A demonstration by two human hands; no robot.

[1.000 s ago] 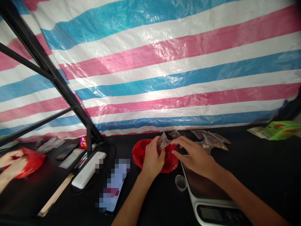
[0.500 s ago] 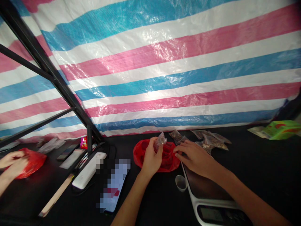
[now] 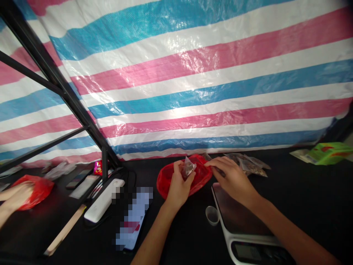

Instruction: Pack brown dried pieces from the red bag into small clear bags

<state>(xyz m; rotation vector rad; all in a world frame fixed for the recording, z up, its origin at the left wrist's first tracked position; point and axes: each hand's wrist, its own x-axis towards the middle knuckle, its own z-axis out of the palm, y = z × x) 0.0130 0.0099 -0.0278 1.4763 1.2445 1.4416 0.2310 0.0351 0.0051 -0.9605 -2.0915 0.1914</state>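
A striped sheet (image 3: 193, 66) backs the black table (image 3: 325, 191). At left, a co-worker's hand (image 3: 20, 195) is at another bag (image 3: 44, 189). Centre, the left hand (image 3: 179, 187) pinches a clear packet (image 3: 189, 167) over the red bag (image 3: 164, 180); a loose grip could drop it. Rightward, the right hand (image 3: 234, 180) seems to grip the bag's rim; tugging could drag it against the scale (image 3: 237, 217).

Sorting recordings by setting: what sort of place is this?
Probably a makeshift shared workbench: striped plastic sheeting behind a black tabletop, a digital scale on it, and another person's hands at a red bag on the left.
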